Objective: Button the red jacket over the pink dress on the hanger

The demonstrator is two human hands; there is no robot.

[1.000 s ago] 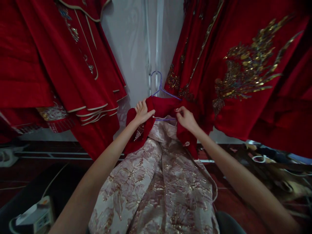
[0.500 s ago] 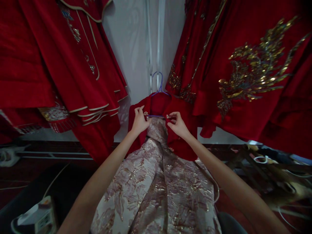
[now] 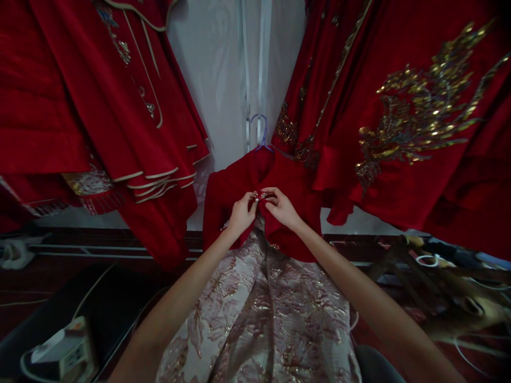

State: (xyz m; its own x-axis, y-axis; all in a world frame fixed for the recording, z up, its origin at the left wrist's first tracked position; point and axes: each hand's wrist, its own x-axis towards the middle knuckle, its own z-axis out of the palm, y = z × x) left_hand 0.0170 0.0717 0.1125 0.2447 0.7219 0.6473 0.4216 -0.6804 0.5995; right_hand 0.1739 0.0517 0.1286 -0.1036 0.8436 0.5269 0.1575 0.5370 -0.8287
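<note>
A small red jacket (image 3: 231, 186) hangs on a purple hanger (image 3: 263, 139) in the middle of the head view. My left hand (image 3: 242, 214) pinches one front edge of the jacket beside a beaded ornament (image 3: 255, 195). Opposite it, my right hand (image 3: 282, 206) grips the other front edge by a matching beaded ornament (image 3: 263, 195). The two edges are close together at the jacket's front. Below, a pale pink-gold brocade dress (image 3: 275, 319) with a raised floral pattern hangs down. My fingers partly hide the ornaments and how they fasten.
Red garments (image 3: 131, 106) with pale piping hang at left. At right, a red garment (image 3: 399, 197) bears gold sequin embroidery (image 3: 427, 106). A power strip (image 3: 72, 348) lies on a dark seat (image 3: 115, 287) at lower left. A wooden frame (image 3: 399, 266) stands at right.
Both hands have moved inward, drawing the jacket's front edges together. The hanger's lower bar and the dress top, visible between them before, are now mostly covered.
</note>
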